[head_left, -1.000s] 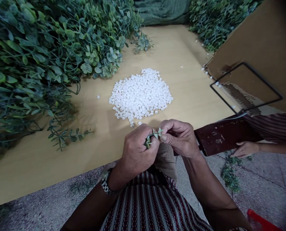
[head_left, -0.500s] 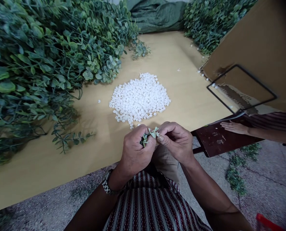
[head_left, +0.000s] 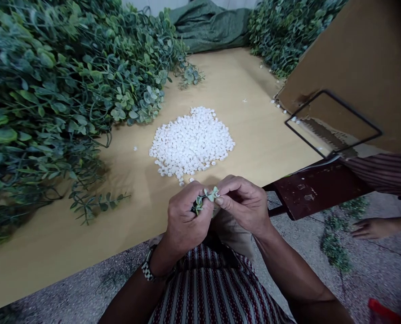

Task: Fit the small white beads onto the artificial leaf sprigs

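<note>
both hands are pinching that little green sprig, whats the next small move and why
Probably reach the right hand forward to pick one piece from the white pile: the sprig sits pinched in the left hand, and the pile lies just beyond on the table.

both hands (head_left: 217,211) pinch a leafy sprig (head_left: 205,199) (above lap).
</note>
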`<control>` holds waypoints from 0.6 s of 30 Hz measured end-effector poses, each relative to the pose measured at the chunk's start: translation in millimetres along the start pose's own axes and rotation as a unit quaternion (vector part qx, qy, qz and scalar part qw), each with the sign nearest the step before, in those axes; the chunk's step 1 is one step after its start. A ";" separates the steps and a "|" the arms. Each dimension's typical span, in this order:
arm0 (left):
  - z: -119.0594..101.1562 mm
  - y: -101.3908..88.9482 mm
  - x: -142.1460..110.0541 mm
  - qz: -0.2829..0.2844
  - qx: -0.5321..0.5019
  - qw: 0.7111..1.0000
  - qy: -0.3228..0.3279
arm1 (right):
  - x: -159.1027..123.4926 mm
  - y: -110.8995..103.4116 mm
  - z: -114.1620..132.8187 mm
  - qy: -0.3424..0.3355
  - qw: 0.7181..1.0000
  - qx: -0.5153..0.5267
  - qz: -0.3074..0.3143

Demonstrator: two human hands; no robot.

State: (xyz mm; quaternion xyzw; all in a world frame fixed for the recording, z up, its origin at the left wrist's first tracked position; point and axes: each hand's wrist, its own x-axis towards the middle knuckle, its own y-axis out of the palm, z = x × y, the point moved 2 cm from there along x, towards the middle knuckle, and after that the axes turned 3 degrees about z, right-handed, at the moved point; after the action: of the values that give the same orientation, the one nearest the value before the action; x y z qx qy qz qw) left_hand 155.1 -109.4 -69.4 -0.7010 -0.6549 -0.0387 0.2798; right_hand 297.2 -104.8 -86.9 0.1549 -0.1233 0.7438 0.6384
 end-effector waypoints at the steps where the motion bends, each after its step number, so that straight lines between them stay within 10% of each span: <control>1: 0.9 0.5 0.0 0.002 0.002 1.000 0.002 | 0.8 0.4 0.5 0.001 1.000 0.007 0.001; 18: -0.4 0.8 0.0 0.068 -0.129 0.984 -0.098 | -2.7 -15.6 6.4 0.023 0.997 -0.070 0.021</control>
State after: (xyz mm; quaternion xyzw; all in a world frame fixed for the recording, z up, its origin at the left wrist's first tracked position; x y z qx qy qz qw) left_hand 156.1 -109.5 -69.3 -0.7746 -0.6193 -0.0345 0.1235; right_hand 313.4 -107.4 -82.3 0.0897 -0.1639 0.7500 0.6345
